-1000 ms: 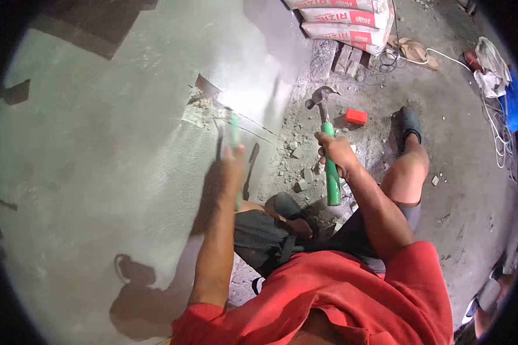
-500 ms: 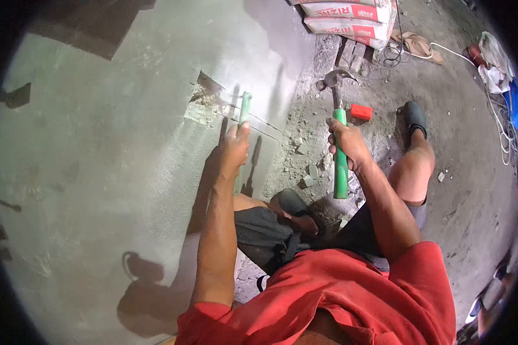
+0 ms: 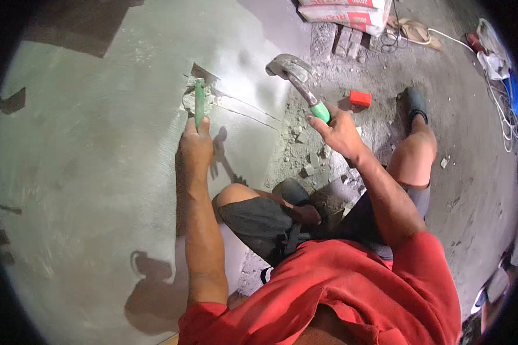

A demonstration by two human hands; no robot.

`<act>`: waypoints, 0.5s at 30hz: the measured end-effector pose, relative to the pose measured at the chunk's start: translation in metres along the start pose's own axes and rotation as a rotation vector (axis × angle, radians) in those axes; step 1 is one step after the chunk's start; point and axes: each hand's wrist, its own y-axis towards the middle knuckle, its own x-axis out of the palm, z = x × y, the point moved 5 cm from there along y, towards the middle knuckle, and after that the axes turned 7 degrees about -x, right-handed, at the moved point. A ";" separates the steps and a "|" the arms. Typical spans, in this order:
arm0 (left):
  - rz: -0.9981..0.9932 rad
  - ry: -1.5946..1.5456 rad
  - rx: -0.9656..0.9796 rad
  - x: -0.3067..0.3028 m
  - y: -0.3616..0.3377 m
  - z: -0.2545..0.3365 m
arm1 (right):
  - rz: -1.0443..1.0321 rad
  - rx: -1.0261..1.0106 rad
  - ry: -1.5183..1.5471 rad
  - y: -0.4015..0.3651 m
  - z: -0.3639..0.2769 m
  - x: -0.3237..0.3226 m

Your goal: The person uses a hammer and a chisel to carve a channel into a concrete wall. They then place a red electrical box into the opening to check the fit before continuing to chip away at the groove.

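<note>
My left hand [image 3: 197,144] is closed round a green chisel [image 3: 200,100], whose upper end overlaps the broken hole [image 3: 188,103] in the grey plastered wall [image 3: 109,155]. Gripped in my right hand [image 3: 342,135] is a claw hammer [image 3: 300,85] with a green handle, its head tilted up and leftward toward the wall. The hammer head is apart from the chisel. Most of the hammer's handle is hidden behind my fingers. Two thin cut lines run from the hole down toward the floor.
Rubble [image 3: 309,164] lies along the foot of the wall, between my legs. A small red block [image 3: 360,99] sits on the floor beyond my right hand. Cement bags [image 3: 342,14] are stacked at the back. White cable [image 3: 503,123] and plastic bags [image 3: 492,54] lie to the right.
My left hand has moved left with the chisel, onto the hole. The hammer has swung from upright to tilted left, its head now nearer the wall.
</note>
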 end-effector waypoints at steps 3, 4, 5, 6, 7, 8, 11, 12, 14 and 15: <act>0.062 0.031 0.034 -0.003 0.000 -0.004 | -0.016 0.038 0.114 -0.006 -0.006 0.011; 0.070 0.026 0.034 -0.005 0.000 -0.005 | -0.016 0.029 0.112 -0.003 -0.012 0.012; 0.068 -0.035 0.058 -0.005 0.000 -0.004 | -0.010 0.046 0.149 0.001 -0.018 0.012; 0.056 -0.093 0.078 -0.003 0.002 -0.006 | -0.008 0.073 0.185 0.004 -0.023 0.015; 0.057 -0.094 0.080 -0.001 0.005 -0.008 | -0.003 0.098 0.220 0.008 -0.028 0.020; 0.069 -0.061 0.045 0.001 0.009 -0.011 | 0.040 0.050 0.290 0.014 -0.033 0.026; 0.058 -0.082 0.027 0.001 0.012 -0.011 | 0.178 -0.079 0.392 0.026 -0.063 0.038; 0.037 -0.134 0.046 0.000 0.011 -0.009 | 0.172 -0.060 0.481 0.028 -0.071 0.046; 0.002 -0.096 -0.022 -0.007 0.011 -0.004 | 0.229 -0.101 0.490 0.027 -0.083 0.057; -0.041 -0.051 -0.088 -0.008 0.012 -0.004 | 0.290 -0.133 0.501 0.025 -0.088 0.060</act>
